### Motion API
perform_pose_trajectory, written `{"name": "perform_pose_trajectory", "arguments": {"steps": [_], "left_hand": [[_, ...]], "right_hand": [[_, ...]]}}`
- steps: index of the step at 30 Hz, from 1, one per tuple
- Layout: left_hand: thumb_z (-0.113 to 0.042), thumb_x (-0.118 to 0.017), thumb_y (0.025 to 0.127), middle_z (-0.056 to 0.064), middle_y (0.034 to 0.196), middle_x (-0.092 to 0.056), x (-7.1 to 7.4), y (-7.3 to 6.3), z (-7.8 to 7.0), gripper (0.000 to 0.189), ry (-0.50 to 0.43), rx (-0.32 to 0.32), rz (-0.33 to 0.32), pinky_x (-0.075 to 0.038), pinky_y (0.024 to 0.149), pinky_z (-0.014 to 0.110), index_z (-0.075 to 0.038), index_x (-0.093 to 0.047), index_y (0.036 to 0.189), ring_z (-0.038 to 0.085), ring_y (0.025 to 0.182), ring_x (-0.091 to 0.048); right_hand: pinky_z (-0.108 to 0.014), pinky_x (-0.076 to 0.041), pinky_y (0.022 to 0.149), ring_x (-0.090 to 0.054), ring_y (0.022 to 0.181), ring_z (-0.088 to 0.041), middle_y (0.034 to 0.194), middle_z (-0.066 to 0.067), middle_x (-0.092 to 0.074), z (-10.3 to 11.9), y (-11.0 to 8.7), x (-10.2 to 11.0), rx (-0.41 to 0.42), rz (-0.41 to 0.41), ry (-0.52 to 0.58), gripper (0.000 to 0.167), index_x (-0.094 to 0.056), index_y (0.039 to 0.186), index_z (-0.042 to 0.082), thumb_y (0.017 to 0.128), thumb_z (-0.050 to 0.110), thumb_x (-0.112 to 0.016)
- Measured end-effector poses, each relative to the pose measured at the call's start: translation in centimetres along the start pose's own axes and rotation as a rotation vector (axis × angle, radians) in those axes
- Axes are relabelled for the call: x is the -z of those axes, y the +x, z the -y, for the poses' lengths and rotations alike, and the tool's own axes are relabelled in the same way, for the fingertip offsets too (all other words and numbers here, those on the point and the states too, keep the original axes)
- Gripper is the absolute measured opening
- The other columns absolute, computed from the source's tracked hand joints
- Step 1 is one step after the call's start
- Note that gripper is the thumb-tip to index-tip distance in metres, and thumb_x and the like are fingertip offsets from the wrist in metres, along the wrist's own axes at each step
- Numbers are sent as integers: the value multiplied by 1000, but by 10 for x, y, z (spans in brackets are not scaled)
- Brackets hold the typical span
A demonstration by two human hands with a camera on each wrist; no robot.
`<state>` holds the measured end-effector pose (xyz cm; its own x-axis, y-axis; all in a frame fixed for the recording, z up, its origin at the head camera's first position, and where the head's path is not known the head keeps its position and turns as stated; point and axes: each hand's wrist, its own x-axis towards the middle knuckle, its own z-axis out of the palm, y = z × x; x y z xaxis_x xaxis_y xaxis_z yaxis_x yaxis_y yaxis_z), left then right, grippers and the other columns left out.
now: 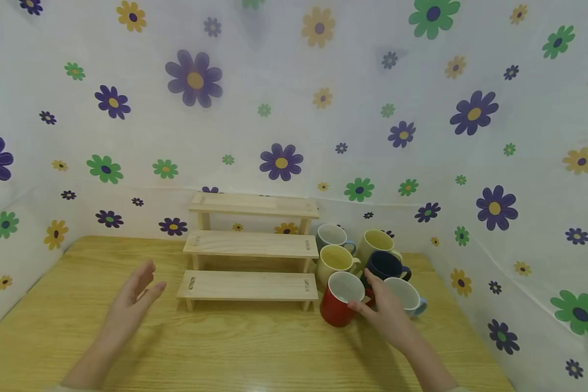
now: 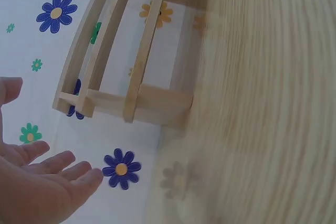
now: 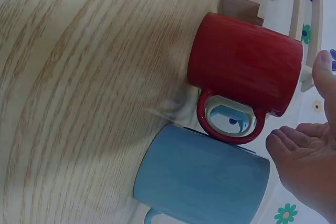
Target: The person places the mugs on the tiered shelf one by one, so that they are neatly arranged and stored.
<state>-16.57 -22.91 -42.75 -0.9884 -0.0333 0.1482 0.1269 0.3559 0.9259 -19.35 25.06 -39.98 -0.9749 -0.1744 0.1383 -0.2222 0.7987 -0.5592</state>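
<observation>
A red mug (image 1: 337, 313) with a white inside stands at the front of a mug cluster, its handle toward the right. My right hand (image 1: 388, 318) is over that handle side, thumb and fingers spread, with nothing gripped. In the right wrist view, its fingertips (image 3: 278, 142) are just beyond the rim of the red mug. Beside the red mug is a light blue mug (image 3: 202, 177), close to its handle. My left hand (image 1: 127, 310) hovers above the table's left part, fingers extended and holding nothing, left of the wooden three-step shelf (image 1: 247, 286).
Behind the red mug stand a navy mug (image 1: 384, 262), two yellow mugs, the nearer yellow mug (image 1: 334, 264) close to the shelf's right end, and a pale mug (image 1: 330, 235) with a blue handle. A flower-printed cloth (image 1: 255, 65) encloses the wooden table (image 1: 225, 348) behind and at both sides.
</observation>
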Motion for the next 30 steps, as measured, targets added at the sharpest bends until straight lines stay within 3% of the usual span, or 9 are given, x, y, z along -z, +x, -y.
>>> {"name": "perform_pose_trajectory", "arguments": {"steps": [2,4,9,13,21,30], "left_hand": [[-34,-48,101,22,154,-18,-5,0,3,71,-74,28,-13,-36,98,15,-4,-9,153,42,136,-24],[-35,-48,101,20,155,-19,-10,0,6,71,-142,60,-15,-36,89,7,-6,-10,154,39,136,-26],[-39,-49,100,15,156,-19,-22,1,13,71,-260,128,2,-38,90,9,-11,-12,154,30,137,-28],[-35,-50,100,14,156,-18,-31,3,20,71,-337,155,5,-38,94,13,-11,-11,154,31,138,-26],[-36,-56,97,9,157,-18,-44,7,37,76,-364,221,-9,-29,107,27,-14,-12,155,27,140,-23],[-38,-60,95,5,158,-18,-52,9,49,78,-340,223,-29,-28,106,19,-18,-14,155,25,141,-21]], "right_hand": [[-50,-45,95,-49,118,-38,143,-27,-38,-1,1,-1,5,13,-8,87,-26,147,-5,85,39,-70],[-51,-44,96,-47,119,-39,140,-28,-41,-2,2,-1,14,24,-12,87,-27,145,-8,85,39,-69],[-51,-44,96,-48,119,-38,136,-29,-44,-3,5,-5,31,47,-21,80,-27,144,-12,89,32,-66],[-53,-40,99,-47,120,-40,135,-29,-45,-5,5,-8,76,62,-73,75,-27,143,-13,93,29,-62],[-55,-38,100,-46,119,-43,129,-29,-51,-5,2,-11,143,30,-217,75,-30,143,-13,93,34,-59],[-53,-44,91,-52,105,-45,110,-28,-58,-2,2,-15,103,28,-358,81,-32,142,-13,92,47,-56]]}}
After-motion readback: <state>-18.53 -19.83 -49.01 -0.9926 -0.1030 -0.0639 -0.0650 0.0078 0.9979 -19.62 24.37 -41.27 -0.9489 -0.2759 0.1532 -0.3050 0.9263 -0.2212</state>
